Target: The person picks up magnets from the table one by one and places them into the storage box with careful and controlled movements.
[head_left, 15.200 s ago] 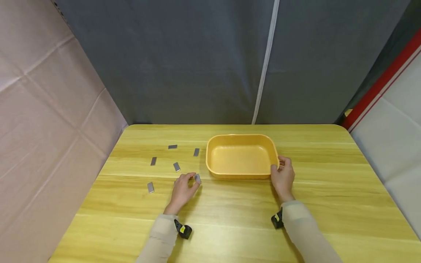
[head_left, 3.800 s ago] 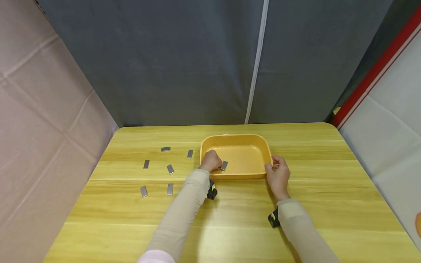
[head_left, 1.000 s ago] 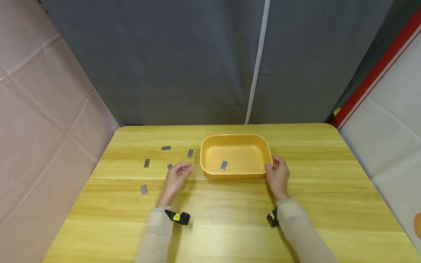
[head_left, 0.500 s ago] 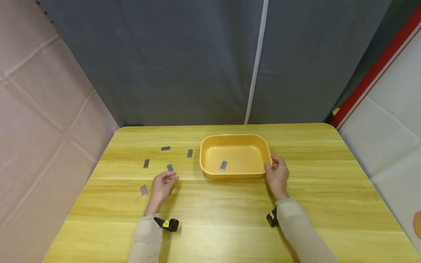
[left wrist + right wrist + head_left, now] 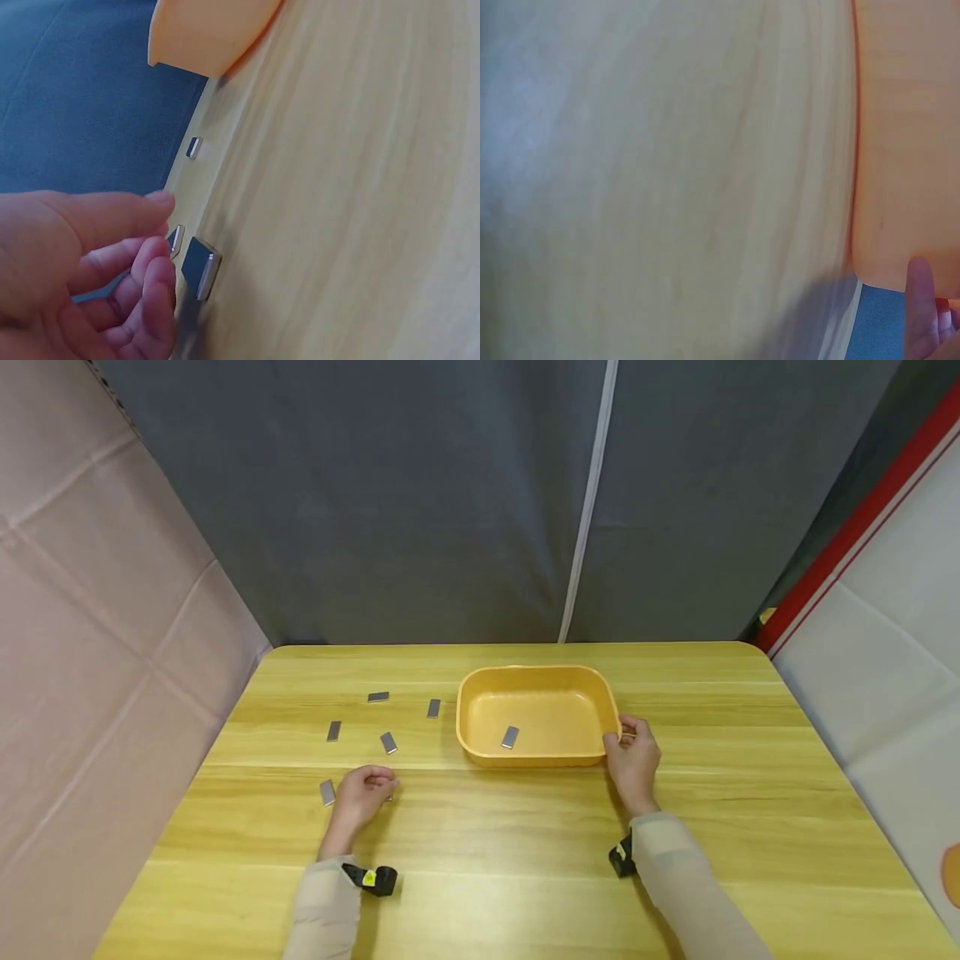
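grey block (image 5: 199,268) just beside the left hand (image 5: 362,793), thumb and fingers slightly apart

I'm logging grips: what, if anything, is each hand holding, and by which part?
The right hand grips the yellow basin by the rim's right end; the left hand holds nothing visible.

Head view bright — glare on tabletop (image 5: 510,893), soft shadows; wrist views dimmer — hazy.

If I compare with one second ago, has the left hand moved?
Yes: in the head view, judged against the table, the left hand has moved leftward and toward the near side.
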`<state>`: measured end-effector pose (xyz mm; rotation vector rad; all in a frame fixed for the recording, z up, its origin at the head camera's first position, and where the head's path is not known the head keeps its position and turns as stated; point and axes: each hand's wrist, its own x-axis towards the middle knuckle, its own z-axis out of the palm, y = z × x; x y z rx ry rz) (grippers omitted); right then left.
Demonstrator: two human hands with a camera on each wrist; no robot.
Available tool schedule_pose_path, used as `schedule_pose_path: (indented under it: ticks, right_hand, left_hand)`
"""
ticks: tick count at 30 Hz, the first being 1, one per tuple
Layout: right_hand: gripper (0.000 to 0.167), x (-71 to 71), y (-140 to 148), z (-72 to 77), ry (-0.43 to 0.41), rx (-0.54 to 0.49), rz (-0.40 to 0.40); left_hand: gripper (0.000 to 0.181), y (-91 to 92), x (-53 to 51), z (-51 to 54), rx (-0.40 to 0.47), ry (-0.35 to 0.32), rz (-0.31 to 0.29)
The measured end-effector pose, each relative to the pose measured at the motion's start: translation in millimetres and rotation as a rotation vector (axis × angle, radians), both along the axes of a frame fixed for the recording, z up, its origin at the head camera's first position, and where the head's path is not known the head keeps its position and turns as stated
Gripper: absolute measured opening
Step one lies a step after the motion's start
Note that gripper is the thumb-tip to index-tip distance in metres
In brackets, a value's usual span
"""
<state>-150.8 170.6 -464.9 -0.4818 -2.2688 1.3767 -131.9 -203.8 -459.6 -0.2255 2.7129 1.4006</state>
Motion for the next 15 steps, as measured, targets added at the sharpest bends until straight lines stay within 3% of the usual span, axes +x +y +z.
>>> schedule_pose_path:
  ticks: [7, 15]
  right_hand:
    - [0.030, 0.3, 1.6, -1.0, 0.000, 0.006, 0.002]
    - [0.030, -0.4, 1.3, -1.8, -0.003, 0.015, -0.008]
  left_hand:
    - [0.018, -0.2, 3.0, -3.4, -0.036, -0.014, 0.063]
    - [0.019, -1.9, 4.0, -7.3, -0.066, 0.016, 0.063]
